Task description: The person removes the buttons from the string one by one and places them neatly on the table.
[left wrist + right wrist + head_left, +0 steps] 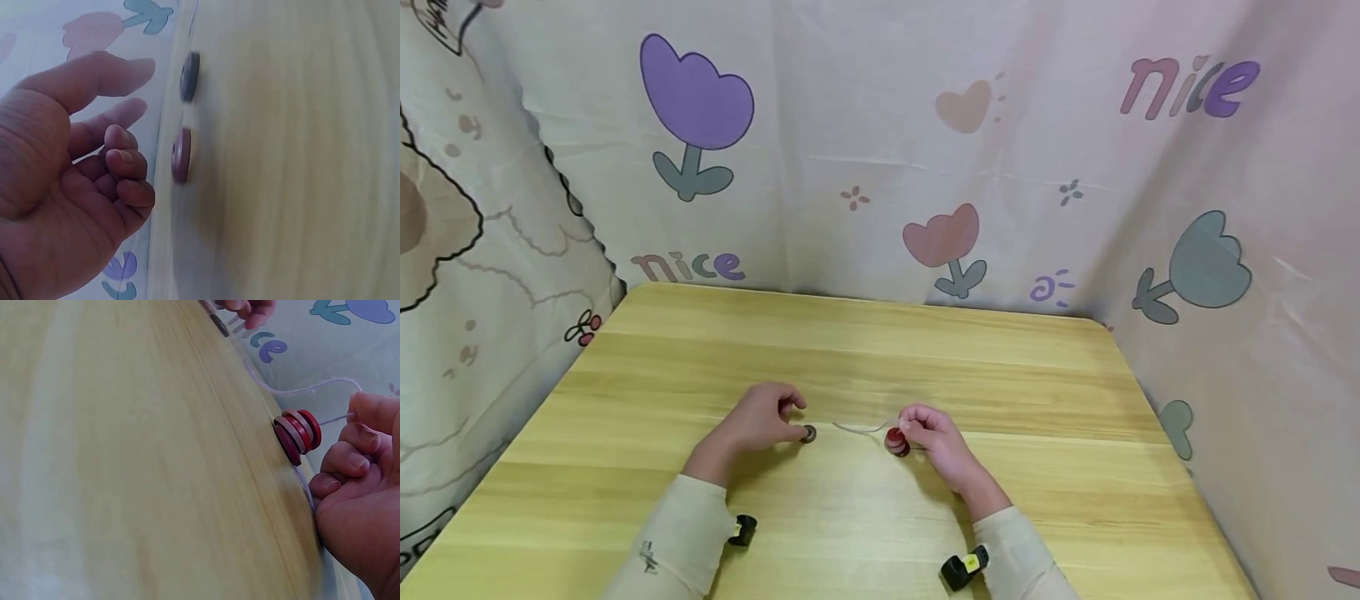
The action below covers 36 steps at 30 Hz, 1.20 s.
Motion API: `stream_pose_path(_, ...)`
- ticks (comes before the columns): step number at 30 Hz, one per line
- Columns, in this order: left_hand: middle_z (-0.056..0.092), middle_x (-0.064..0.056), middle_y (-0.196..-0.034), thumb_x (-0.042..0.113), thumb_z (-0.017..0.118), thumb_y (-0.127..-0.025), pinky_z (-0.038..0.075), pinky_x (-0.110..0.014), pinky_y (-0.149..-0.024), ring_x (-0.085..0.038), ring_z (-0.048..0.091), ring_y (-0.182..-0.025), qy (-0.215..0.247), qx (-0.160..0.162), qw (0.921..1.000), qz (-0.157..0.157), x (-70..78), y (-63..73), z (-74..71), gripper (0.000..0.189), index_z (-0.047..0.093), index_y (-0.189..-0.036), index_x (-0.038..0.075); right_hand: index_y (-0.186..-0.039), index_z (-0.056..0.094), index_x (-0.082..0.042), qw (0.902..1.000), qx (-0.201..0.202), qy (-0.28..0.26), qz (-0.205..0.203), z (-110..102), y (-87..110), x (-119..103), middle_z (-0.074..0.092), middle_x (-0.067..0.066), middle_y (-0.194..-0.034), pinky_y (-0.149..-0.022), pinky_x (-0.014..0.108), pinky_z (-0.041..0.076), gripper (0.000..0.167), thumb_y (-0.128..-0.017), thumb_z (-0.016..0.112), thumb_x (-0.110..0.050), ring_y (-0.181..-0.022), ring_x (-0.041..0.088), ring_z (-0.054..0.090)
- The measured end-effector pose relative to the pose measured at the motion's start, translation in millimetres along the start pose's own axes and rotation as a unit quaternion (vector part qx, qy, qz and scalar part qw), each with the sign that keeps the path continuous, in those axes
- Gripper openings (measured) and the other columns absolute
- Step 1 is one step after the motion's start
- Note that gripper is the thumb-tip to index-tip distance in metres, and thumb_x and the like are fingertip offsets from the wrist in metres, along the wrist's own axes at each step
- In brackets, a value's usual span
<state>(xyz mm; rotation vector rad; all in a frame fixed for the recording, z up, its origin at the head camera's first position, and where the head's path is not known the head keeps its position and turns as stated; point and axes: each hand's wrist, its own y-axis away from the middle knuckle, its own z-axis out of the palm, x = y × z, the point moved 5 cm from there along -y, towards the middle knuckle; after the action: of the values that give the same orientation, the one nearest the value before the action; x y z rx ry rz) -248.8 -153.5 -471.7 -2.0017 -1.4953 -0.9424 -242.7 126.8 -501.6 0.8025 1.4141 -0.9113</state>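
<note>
At mid-table, a stack of red, pink and maroon discs (297, 436) is threaded on a thin pale string (337, 419) pinched by the right hand's (942, 446) fingertips; by the left hand (756, 422), thumb and forefinger parted, nothing is gripped, a dark grey disc (190, 77) lying just beside. Wood-grain tabletop (1037, 375) is spread around, its far edge well beyond both hands. "nice" lettering (1193, 96) is printed on the tulip-patterned fabric (850, 83).

A wood-grain table (1000, 358) bears a grey disc (191, 78) and red discs (300, 434).
</note>
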Motion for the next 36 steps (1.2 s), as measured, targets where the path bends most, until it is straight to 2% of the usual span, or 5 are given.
stream_pose_path(5,0.044,-0.002,-0.073,0.007,0.081,-0.077,0.043,-0.037,-0.071,-0.015,0.043,-0.063,0.017,-0.008,0.9998,0.009,11.9,-2.9,9.9,0.03,0.065,-0.102,0.0,-0.102,0.055,0.018,0.9999,-0.009,-0.004,0.004,3,-0.6,1,0.06,0.035,-0.096,-0.085,0.036,0.049,0.029,-0.102,0.054,-0.011,-0.088,0.029,0.064)
stream_pose_path(12,0.043,-0.002,-0.073,0.007,0.082,-0.079,0.04,-0.031,-0.061,-0.013,0.04,-0.062,0.018,-0.019,0.9992,0.029,31.4,-14.8,24.5,0.031,0.067,-0.105,0.001,-0.102,0.054,0.017,0.9999,-0.006,-0.004,0.009,4,0.1,1,0.061,0.034,-0.096,-0.086,0.037,0.049,0.028,-0.102,0.053,-0.011,-0.089,0.032,0.064)
stream_pose_path(24,0.043,0.001,-0.071,0.007,0.08,-0.077,0.039,-0.028,-0.059,-0.01,0.039,-0.062,0.025,-0.031,0.9965,0.073,61.3,-27.5,46.6,0.028,0.069,-0.102,0.0,-0.102,0.053,0.017,0.9999,-0.011,-0.009,0.004,2,-0.2,2,0.064,0.029,-0.094,-0.08,0.036,0.051,0.03,-0.102,0.054,-0.012,-0.084,0.026,0.063)
stream_pose_path(30,0.041,0.002,-0.066,0.01,0.077,-0.083,0.039,-0.028,-0.06,-0.01,0.038,-0.059,0.019,-0.028,0.9951,0.092,73.2,-31.0,54.8,0.02,0.072,-0.099,0.001,-0.102,0.052,0.018,0.9997,-0.015,-0.017,0.009,4,0.3,0,0.064,0.027,-0.092,-0.078,0.038,0.052,0.032,-0.103,0.053,-0.013,-0.082,0.026,0.062)
stream_pose_path(36,0.04,0.005,-0.061,0.012,0.076,-0.087,0.04,-0.027,-0.059,-0.007,0.035,-0.054,0.012,-0.025,0.9907,0.133,86.2,-33.6,63.7,0.009,0.072,-0.092,0.005,-0.103,0.052,0.019,0.9995,-0.014,-0.022,0.02,4,0.7,-1,0.062,0.03,-0.095,-0.078,0.038,0.052,0.032,-0.103,0.052,-0.013,-0.084,0.027,0.061)
